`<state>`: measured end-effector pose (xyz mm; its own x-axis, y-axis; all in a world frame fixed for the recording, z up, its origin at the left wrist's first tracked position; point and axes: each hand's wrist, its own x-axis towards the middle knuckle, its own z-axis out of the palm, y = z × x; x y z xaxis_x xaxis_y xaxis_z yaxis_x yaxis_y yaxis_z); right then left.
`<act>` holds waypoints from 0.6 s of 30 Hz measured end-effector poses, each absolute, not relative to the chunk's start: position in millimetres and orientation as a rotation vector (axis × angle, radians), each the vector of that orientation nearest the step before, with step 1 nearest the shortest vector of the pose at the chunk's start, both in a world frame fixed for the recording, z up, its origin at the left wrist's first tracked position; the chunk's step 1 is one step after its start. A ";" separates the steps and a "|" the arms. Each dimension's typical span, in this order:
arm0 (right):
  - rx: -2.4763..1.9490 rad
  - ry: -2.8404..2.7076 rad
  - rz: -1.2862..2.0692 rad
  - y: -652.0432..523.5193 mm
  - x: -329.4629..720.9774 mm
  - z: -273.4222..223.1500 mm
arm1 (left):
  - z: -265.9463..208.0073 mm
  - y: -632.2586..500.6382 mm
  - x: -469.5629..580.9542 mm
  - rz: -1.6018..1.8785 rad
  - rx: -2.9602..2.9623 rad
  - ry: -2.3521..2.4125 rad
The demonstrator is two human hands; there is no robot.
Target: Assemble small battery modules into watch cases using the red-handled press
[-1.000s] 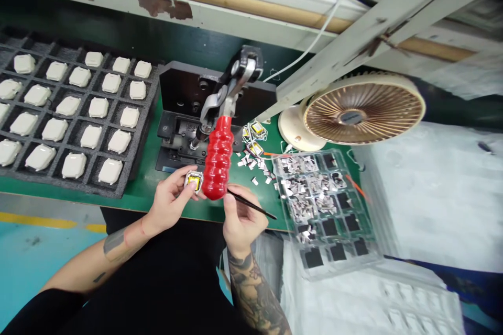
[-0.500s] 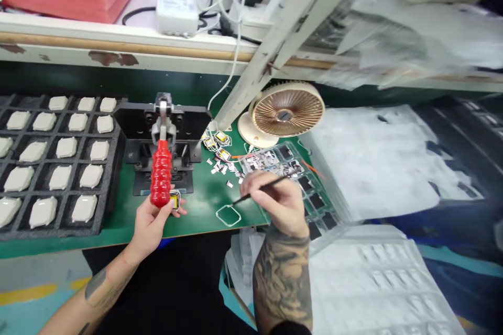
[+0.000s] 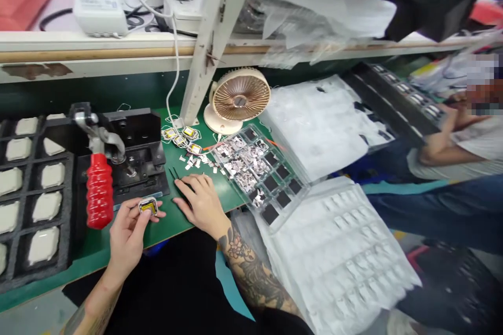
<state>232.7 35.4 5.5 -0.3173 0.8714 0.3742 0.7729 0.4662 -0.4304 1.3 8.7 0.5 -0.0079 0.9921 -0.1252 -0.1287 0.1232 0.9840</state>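
My left hand (image 3: pixel 131 230) pinches a small rounded-square casing (image 3: pixel 148 207) with a pale rim and a yellow part inside, near the table's front edge. My right hand (image 3: pixel 204 201) lies low over the green table, its fingers curled around black tweezers (image 3: pixel 173 172); two thin tips poke out past the fingers, and the rest is mostly hidden. Left of both hands stands a black clamp press (image 3: pixel 135 167) with a red ribbed handle (image 3: pixel 99 191). Beyond my right hand are small white pieces (image 3: pixel 192 161) and several yellow wired parts (image 3: pixel 188 132).
A black foam tray (image 3: pixel 23 278) of pale casings fills the left. A beige fan (image 3: pixel 240 100) stands behind a clear compartment tray (image 3: pixel 271 180). White wrapped stacks (image 3: pixel 310 131) lie to the right. Far right, another person's arm (image 3: pixel 440 136) reaches over a black tray (image 3: pixel 387 97).
The view has swung right. My right hand has come left and down to the table, closer to my left hand. The loose pale ring no longer shows on the table.
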 end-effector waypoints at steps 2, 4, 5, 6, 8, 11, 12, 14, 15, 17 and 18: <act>-1.383 -2.234 0.276 25.8 241.4 5.1 | -1.1 9.5 0.8 1.165 1.041 1.181; -1.381 -2.148 0.261 26.5 257.3 9.0 | -1.6 10.1 1.0 1.150 1.069 1.181; -1.414 -2.066 0.209 30.7 268.2 12.2 | -1.5 10.3 1.3 1.145 1.087 1.181; -1.485 -1.977 0.132 37.2 280.8 16.0 | -1.2 10.4 1.7 1.140 1.106 1.181; -1.710 -1.838 -0.054 56.0 307.5 24.3 | -0.5 10.6 2.7 1.132 1.145 1.180; -2.050 -1.828 -0.207 89.3 338.0 33.4 | -0.4 10.3 3.3 1.128 1.187 1.191; -2.119 -1.867 -0.208 99.3 343.2 34.4 | -0.8 9.9 3.0 1.128 1.199 1.197; -2.190 -1.960 -0.171 115.2 346.5 32.6 | -2.5 8.3 1.5 1.125 1.228 1.211; -2.208 -1.994 -0.152 120.8 345.7 30.5 | -3.9 7.2 0.3 1.123 1.244 1.216; -2.226 -2.014 -0.131 127.0 343.0 25.7 | -7.6 5.0 -2.6 1.111 1.279 1.222; -2.227 -1.999 -0.133 127.8 342.3 24.0 | -9.8 4.1 -4.1 1.103 1.297 1.222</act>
